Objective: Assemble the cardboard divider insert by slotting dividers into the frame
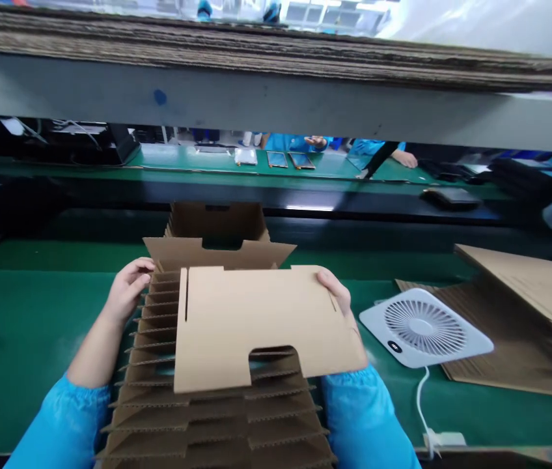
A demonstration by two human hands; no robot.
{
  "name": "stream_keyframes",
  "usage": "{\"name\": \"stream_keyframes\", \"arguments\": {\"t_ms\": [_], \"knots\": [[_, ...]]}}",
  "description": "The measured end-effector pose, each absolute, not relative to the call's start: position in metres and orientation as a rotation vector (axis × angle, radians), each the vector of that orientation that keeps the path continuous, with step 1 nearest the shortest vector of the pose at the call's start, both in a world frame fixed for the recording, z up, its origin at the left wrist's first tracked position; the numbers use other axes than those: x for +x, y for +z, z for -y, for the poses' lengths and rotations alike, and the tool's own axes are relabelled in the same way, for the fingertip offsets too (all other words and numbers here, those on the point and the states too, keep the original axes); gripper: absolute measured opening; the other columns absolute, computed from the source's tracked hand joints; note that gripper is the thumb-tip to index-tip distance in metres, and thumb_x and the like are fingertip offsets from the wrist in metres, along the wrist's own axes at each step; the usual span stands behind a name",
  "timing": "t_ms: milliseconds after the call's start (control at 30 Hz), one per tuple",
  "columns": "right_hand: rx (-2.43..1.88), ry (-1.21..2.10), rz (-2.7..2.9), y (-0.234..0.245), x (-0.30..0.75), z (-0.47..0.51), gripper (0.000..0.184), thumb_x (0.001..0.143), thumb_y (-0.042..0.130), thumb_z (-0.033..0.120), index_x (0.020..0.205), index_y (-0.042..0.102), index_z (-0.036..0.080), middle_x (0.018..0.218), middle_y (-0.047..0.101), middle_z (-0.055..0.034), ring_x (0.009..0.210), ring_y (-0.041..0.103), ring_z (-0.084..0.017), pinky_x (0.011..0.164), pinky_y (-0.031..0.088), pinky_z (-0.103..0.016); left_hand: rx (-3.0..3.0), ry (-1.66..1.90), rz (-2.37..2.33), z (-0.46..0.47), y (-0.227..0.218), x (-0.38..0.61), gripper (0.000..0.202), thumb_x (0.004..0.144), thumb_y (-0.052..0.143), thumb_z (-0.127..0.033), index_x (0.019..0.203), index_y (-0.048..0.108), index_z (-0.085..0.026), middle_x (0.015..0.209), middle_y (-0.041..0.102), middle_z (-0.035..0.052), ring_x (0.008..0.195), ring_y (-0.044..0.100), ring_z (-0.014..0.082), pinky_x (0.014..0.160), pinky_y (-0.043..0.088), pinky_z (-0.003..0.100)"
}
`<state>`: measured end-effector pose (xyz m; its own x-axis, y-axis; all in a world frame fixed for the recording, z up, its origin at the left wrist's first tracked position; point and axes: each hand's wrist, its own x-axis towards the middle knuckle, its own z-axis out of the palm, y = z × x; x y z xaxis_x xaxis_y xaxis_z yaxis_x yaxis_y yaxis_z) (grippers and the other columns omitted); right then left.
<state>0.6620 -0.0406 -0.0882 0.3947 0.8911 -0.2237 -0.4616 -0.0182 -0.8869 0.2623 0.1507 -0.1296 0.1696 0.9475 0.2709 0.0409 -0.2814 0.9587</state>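
A flat cardboard panel with slots and a square cutout is held up by its right edge. My right hand grips it there, thumb on the near face. Beneath it stands a long cardboard divider grid made of many upright slotted strips. My left hand is at the grid's far left edge, its fingers bent and closed around the end of a divider strip. Just beyond, a notched cardboard strip crosses the grid. The held panel hides part of the grid's middle.
A white square fan with a cable lies on the green table at right. Cardboard sheets are stacked beyond it. Overhead, a shelf bears flat cardboard. Other people's hands show across a far bench with tablet-like devices.
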Motion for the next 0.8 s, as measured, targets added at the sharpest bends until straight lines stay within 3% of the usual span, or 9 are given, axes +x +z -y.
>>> {"name": "stream_keyframes", "arguments": {"t_ms": [67, 167, 267, 367, 467, 533, 633, 700, 800], "knots": [[-1.132, 1.227, 0.49, -0.082, 0.654, 0.048, 0.035, 0.098, 0.076, 0.056, 0.122, 0.076, 0.032, 0.111, 0.081, -0.0036, 0.098, 0.075, -0.033, 0.083, 0.063, -0.045, 1.536, 1.263, -0.984, -0.151, -0.131, 0.262, 0.055, 0.075, 0.088, -0.07, 0.091, 0.074, -0.019, 0.105, 0.072, 0.0104, 0.096, 0.068, 0.0265, 0.086, 0.058, 0.035], [-1.135, 1.32, 0.66, -0.082, 0.655, 0.045, 0.03, 0.093, 0.079, 0.057, 0.097, 0.072, 0.028, 0.094, 0.077, -0.0058, 0.079, 0.071, -0.032, 0.072, 0.058, -0.045, 1.516, 1.268, -1.01, -0.151, -0.133, 0.263, 0.058, 0.075, 0.089, -0.071, 0.095, 0.073, -0.019, 0.108, 0.073, 0.0115, 0.095, 0.07, 0.0258, 0.084, 0.059, 0.035], [-1.123, 1.288, 0.776, -0.095, 0.669, 0.025, 0.054, 0.097, 0.059, 0.081, 0.087, 0.065, 0.028, 0.088, 0.072, -0.0085, 0.077, 0.069, -0.032, 0.071, 0.057, -0.048, 1.463, 1.262, -1.041, -0.15, -0.133, 0.265, 0.063, 0.075, 0.091, -0.068, 0.11, 0.072, -0.019, 0.114, 0.076, 0.0126, 0.093, 0.073, 0.0251, 0.085, 0.061, 0.036], [-1.159, 1.328, 0.954, -0.113, 0.686, -0.007, 0.078, 0.083, 0.059, 0.1, 0.063, 0.055, 0.025, 0.062, 0.051, -0.0042, 0.056, 0.052, -0.022, 0.058, 0.048, -0.041, 1.44, 1.235, -1.065, -0.149, -0.132, 0.266, 0.068, 0.073, 0.092, -0.067, 0.117, 0.071, -0.019, 0.121, 0.077, 0.0147, 0.1, 0.075, 0.0277, 0.091, 0.062, 0.04], [-1.243, 1.061, 0.898, -0.128, 0.69, -0.036, 0.065, 0.086, 0.071, 0.086, 0.069, 0.063, 0.024, 0.066, 0.055, -0.0019, 0.057, 0.048, -0.018, 0.059, 0.044, -0.036, 1.469, 1.185, -1.127, -0.149, -0.134, 0.267, 0.067, 0.075, 0.089, -0.072, 0.111, 0.074, -0.018, 0.117, 0.079, 0.015, 0.103, 0.076, 0.0304, 0.095, 0.062, 0.043], [-1.27, 0.929, 0.866, -0.135, 0.687, -0.047, 0.048, 0.081, 0.087, 0.07, 0.087, 0.072, 0.025, 0.077, 0.066, -0.0014, 0.064, 0.055, -0.018, 0.065, 0.048, -0.035, 1.469, 1.21, -1.176, -0.149, -0.137, 0.269, 0.07, 0.075, 0.086, -0.079, 0.108, 0.074, -0.018, 0.111, 0.08, 0.0143, 0.101, 0.077, 0.0307, 0.093, 0.062, 0.043], [-1.237, 0.923, 0.928, -0.141, 0.683, -0.052, 0.048, 0.074, 0.093, 0.057, 0.106, 0.077, 0.026, 0.102, 0.079, -0.006, 0.087, 0.071, -0.024, 0.082, 0.056, -0.039, 1.409, 1.274, -1.215, -0.15, -0.144, 0.272, 0.077, 0.072, 0.086, -0.084, 0.112, 0.074, -0.019, 0.11, 0.081, 0.0133, 0.096, 0.077, 0.0283, 0.089, 0.063, 0.041], [-1.211, 0.933, 0.98, -0.142, 0.684, -0.051, 0.043, 0.076, 0.091, 0.054, 0.105, 0.078, 0.025, 0.108, 0.08, -0.0076, 0.096, 0.074, -0.026, 0.09, 0.058, -0.041, 1.378, 1.276, -1.226, -0.15, -0.147, 0.272, 0.08, 0.075, 0.083, -0.085, 0.118, 0.074, -0.019, 0.109, 0.081, 0.0126, 0.092, 0.076, 0.0263, 0.085, 0.063, 0.039], [-1.192, 0.951, 1.011, -0.142, 0.688, -0.047, 0.032, 0.076, 0.09, 0.047, 0.095, 0.077, 0.025, 0.1, 0.08, -0.0059, 0.09, 0.074, -0.025, 0.087, 0.059, -0.039, 1.371, 1.245, -1.261, -0.151, -0.148, 0.271, 0.081, 0.079, 0.076, -0.089, 0.118, 0.076, -0.018, 0.105, 0.081, 0.0125, 0.087, 0.075, 0.0261, 0.079, 0.062, 0.038]]}}
